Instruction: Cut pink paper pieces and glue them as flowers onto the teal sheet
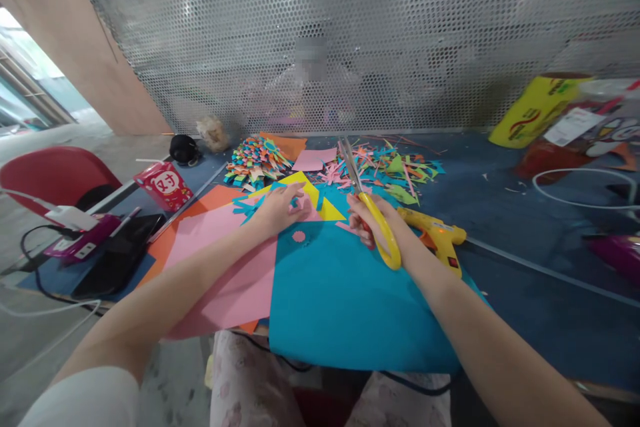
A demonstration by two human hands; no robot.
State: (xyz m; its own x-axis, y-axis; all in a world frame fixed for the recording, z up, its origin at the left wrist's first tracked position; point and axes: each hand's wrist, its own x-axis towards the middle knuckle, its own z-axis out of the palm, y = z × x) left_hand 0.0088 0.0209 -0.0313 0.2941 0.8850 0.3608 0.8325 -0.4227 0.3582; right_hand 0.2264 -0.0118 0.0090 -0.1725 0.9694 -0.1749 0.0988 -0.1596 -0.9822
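In my right hand [367, 220] is a pair of scissors [380, 230] with yellow handles, its blades pointing away toward the back of the table. My left hand [280, 208] is over the yellow sheet [333, 210], its fingers apart beside a pink paper piece [313, 212]. Blue fringed strips [244, 208] stick out by the left wrist. A small round pink cutout [299, 237] lies on the large blue sheet [350, 300]. Under my left forearm is a large pink sheet [225, 267], with orange paper [213, 199] below it.
Behind my hands are a pile of rolled colourful paper pieces [260, 160] and scattered paper scraps [395, 170]. A yellow glue gun [437, 237] lies right of my right wrist. Left are a red drink carton [164, 185], phone [120, 257] and power strip [83, 240]. Perforated metal [400, 33] stands behind.
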